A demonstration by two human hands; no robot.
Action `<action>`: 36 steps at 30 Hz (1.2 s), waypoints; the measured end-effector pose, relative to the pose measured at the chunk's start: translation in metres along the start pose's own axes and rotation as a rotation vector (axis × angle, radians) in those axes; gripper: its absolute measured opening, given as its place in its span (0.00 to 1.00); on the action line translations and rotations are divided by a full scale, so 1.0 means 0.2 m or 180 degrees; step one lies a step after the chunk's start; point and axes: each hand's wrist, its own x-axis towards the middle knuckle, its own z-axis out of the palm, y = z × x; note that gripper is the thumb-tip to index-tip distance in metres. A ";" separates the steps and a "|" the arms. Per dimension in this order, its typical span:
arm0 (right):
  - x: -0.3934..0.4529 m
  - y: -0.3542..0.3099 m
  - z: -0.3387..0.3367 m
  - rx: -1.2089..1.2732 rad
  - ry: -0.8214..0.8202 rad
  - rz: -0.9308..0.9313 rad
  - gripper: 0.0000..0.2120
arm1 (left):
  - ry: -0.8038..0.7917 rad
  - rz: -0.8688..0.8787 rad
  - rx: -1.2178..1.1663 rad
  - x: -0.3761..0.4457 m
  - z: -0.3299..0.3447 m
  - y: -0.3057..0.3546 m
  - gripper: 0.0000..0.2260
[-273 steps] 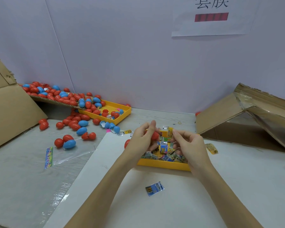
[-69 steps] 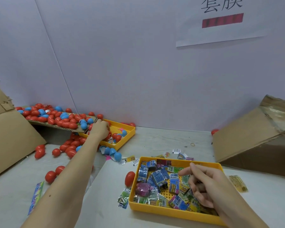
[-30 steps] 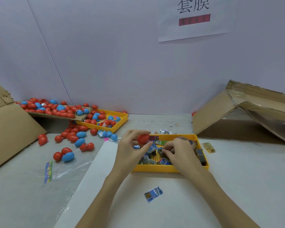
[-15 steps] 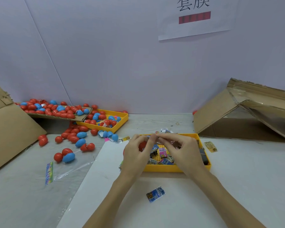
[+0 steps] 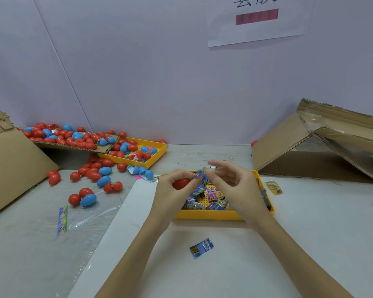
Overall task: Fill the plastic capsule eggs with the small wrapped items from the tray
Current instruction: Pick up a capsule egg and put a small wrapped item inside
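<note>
On the bench (image 5: pixel 310 233), a yellow tray (image 5: pixel 207 215) of small packets sits mid-scene. Above its near-left part, the left hand (image 5: pixel 172 194) curls around a red egg (image 5: pixel 180 183). The right hand (image 5: pixel 237 188), fingers loosely spread, pinches a blue packet (image 5: pixel 199 174) just beside the egg.

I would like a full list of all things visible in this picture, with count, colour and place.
near tray: one, yellow, centre, holds many wrapped items
far tray: one, yellow, back left, holds eggs
loose eggs: many, red and blue, left
loose packet: one, blue, front
cardboard: brown, both sides
paper sign: one, white, wall
left hand: holds red egg
right hand: pinches a small packet
</note>
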 end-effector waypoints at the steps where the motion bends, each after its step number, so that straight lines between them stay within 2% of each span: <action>1: 0.00 0.00 -0.01 -0.0015 -0.0100 0.0110 0.12 | -0.0048 0.0072 0.0074 0.00 0.00 0.00 0.06; 4: 0.01 0.01 -0.02 0.0135 -0.0252 0.0365 0.07 | -0.0126 0.0175 0.0225 -0.01 0.01 0.00 0.05; 8: 0.01 0.02 -0.03 0.0043 0.0134 0.0381 0.04 | -0.0510 -0.0091 0.0098 -0.01 -0.02 0.02 0.07; 11: 0.02 0.03 -0.03 0.0001 0.0356 0.0549 0.03 | -0.0736 -0.0276 -0.0214 0.00 -0.04 0.02 0.15; 15: 0.02 0.02 -0.03 0.0014 0.0409 0.0669 0.02 | -0.0636 -0.0208 -0.0472 -0.02 -0.02 0.04 0.21; 20: 0.01 0.03 -0.03 0.0041 0.0242 0.0589 0.02 | -0.0380 0.0044 -0.0487 -0.03 -0.01 0.05 0.10; 23: 0.01 0.03 -0.02 0.0095 0.0227 0.0581 0.04 | -0.0383 -0.0196 -0.0574 -0.03 -0.01 0.06 0.11; 28: 0.01 0.05 -0.01 0.0151 0.0258 0.0589 0.06 | -0.0731 -0.0356 -0.0731 -0.03 -0.03 0.05 0.10; 36: 0.01 0.06 0.00 0.0083 0.0377 0.0641 0.08 | -0.0361 -0.0347 -0.0636 -0.02 -0.01 0.05 0.11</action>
